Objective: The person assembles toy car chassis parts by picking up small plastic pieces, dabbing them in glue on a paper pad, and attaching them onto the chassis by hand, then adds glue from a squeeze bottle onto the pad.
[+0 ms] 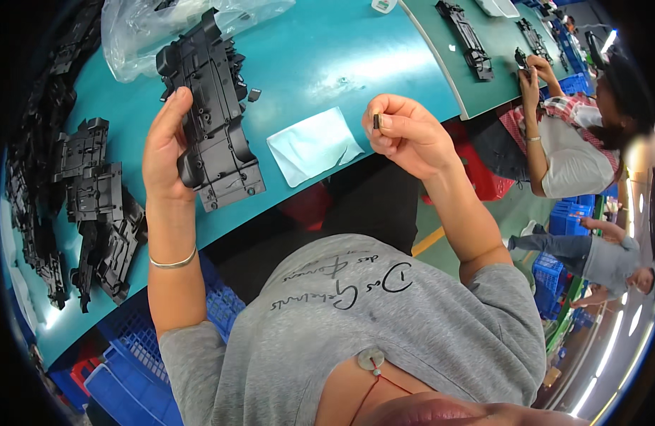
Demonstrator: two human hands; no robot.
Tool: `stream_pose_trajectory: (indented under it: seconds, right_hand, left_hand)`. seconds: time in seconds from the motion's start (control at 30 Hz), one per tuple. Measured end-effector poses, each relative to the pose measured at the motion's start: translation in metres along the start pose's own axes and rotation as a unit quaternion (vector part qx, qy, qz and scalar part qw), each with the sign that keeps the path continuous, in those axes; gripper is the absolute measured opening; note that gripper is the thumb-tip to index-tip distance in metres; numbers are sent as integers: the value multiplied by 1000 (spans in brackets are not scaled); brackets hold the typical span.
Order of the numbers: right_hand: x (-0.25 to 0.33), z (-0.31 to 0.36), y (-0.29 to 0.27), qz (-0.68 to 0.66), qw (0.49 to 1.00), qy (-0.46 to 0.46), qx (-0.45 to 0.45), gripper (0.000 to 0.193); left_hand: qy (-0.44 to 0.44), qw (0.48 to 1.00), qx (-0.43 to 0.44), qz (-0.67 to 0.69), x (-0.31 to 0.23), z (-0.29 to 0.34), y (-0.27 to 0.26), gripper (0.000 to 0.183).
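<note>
My left hand (165,153) grips a long black moulded plastic housing (215,128) by its left side, holding it tilted over the teal table (310,64). The thumb lies along the edge and the other fingers are hidden behind the part. To the right, my right hand (410,136) pinches a small dark piece (376,121) between thumb and fingertips, apart from the housing. What kind of piece it is I cannot make out. Between my hands a pale sheet (315,145) lies near the table's front edge. A small black bit (254,94) shows just right of the housing.
Black plastic parts (93,188) are heaped along the left side. A clear plastic bag (128,42) lies at the back left. Blue crates (132,376) stand below the table. On the right, a co-worker (576,135) handles a part at a green table (498,89) holding a black frame (467,42).
</note>
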State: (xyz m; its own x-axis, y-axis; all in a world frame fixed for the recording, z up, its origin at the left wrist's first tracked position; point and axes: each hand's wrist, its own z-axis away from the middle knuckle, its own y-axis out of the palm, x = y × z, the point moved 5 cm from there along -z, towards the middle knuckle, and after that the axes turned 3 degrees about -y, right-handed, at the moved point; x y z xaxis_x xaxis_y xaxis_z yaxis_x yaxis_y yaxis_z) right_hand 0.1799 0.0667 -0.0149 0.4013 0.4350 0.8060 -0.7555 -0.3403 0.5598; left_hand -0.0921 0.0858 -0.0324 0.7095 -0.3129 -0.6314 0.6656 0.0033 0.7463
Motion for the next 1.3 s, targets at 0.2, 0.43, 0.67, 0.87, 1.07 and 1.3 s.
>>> stream_pose_trajectory:
  seconds: [0.2, 0.43, 0.67, 0.87, 1.07, 1.3]
  right_hand:
    - [-1, 1, -4, -13, 1000, -2, 8, 9]
    - [-4, -3, -5, -13, 1000, 13, 3, 9]
    - [-1, -4, 7, 348, 930, -92, -75, 5]
    - [-7, -9, 39, 651, 712, -263, -5, 7]
    - [-8, -9, 48, 720, 636, -277, 28, 7]
    - [-3, -5, 53, 733, 595, -326, 47, 6]
  left_hand:
    - [-20, 999, -14, 33, -1, 13, 6, 14]
    - [-11, 993, -17, 120, 11, 44, 1, 32]
    - [31, 985, -29, 166, 23, 71, 2, 40]
    - [-2, 983, 14, 181, 42, 81, -9, 51]
    - [4, 958, 78, 276, 48, 77, 4, 50]
    - [31, 995, 15, 93, 48, 74, 18, 55]
